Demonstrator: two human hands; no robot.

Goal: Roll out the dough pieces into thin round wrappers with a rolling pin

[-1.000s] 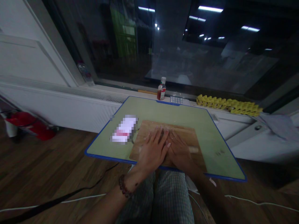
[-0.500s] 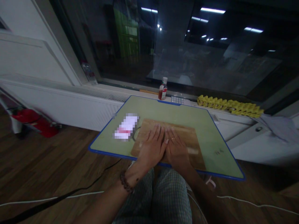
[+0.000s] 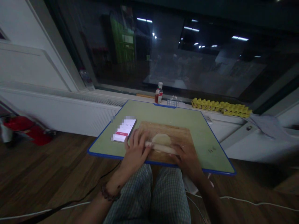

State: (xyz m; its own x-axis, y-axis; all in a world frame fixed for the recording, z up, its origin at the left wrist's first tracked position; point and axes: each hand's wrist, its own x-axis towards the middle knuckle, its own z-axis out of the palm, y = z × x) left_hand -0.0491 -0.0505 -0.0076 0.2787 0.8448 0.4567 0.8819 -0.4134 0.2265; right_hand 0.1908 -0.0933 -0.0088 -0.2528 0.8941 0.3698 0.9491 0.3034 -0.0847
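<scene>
Hands: left hand (image 3: 135, 149) splayed open, thumb at rolling pin (image 3: 163, 148) end; right hand (image 3: 185, 157) half-curled at the other (firm grip? can't tell). Pin lies across dough (image 3: 161, 138) on wooden board (image 3: 183, 132), tabletop (image 3: 205, 133) beneath. Dough looks partly flattened; remaining rolling unclear.

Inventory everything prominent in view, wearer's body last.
Window: one, dark, above sill
Radiator: one, white, below sill
Sauce bottle: one, red, sill
Clear bottle: one, sill's left
Egg trays: count unclear, yellow, sill
Fire extinguisher: one, red, left
Tabletop: one, green, centre
Phone: one, white-screened, tabletop
Board: one, brown, tabletop
Dough: one, pale, on board
Rolling pin: one, pale, across dough
Legs: two, checked, below tabletop
Left grip: one, pin's left end
Right grip: one, pin's right end
</scene>
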